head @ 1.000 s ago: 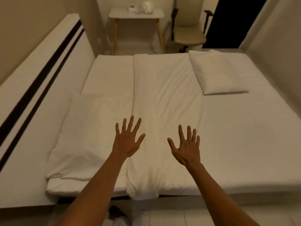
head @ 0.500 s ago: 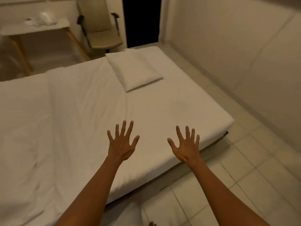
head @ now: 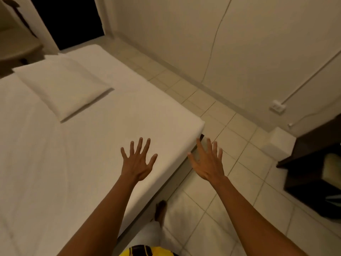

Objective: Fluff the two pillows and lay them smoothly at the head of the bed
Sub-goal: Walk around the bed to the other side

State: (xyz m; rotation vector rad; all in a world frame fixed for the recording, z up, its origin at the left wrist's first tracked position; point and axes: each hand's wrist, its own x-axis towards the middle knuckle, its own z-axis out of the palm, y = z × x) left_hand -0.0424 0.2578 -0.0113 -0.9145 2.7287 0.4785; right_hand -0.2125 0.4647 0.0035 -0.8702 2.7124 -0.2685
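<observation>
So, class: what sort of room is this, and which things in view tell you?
Most likely a bedroom, perhaps a guest room: a bed under a white sheet, a white pillow lying on it, a tiled floor and a dark doorway beyond.

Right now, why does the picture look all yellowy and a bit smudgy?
Head view: dim, warm indoor light tints the white bed and pillow beige; the right hand is smeared with motion blur, the left hand sharper; the wide lens bends the wall lines and floor tiles; the doorway is pure black.
</observation>
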